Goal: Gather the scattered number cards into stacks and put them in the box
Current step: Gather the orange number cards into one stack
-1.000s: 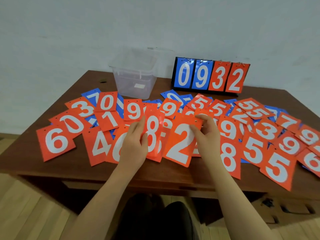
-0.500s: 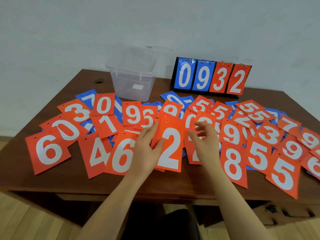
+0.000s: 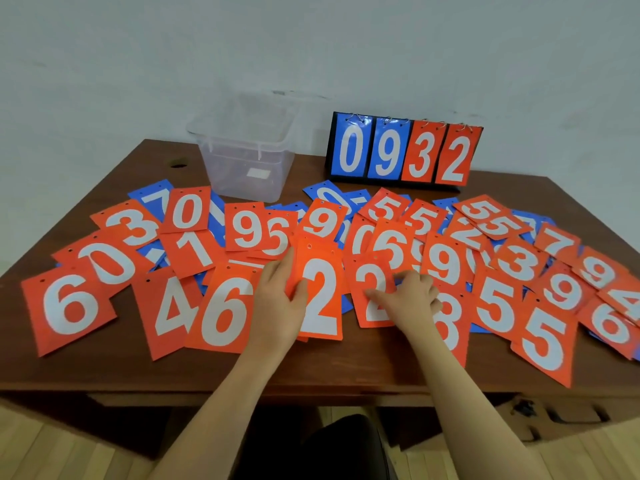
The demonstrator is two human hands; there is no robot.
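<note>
Near the table's (image 3: 104,368) front edge, the left hand (image 3: 277,303) grips a small stack topped by a 2 card (image 3: 320,299); the right hand (image 3: 410,299) presses, seemingly flat-fingered, on another 2 card (image 3: 370,292).

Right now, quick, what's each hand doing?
Left hand: grips the stack topped by an orange 2 card.
Right hand: fingers spread on another orange 2 card; holds nothing.
</note>
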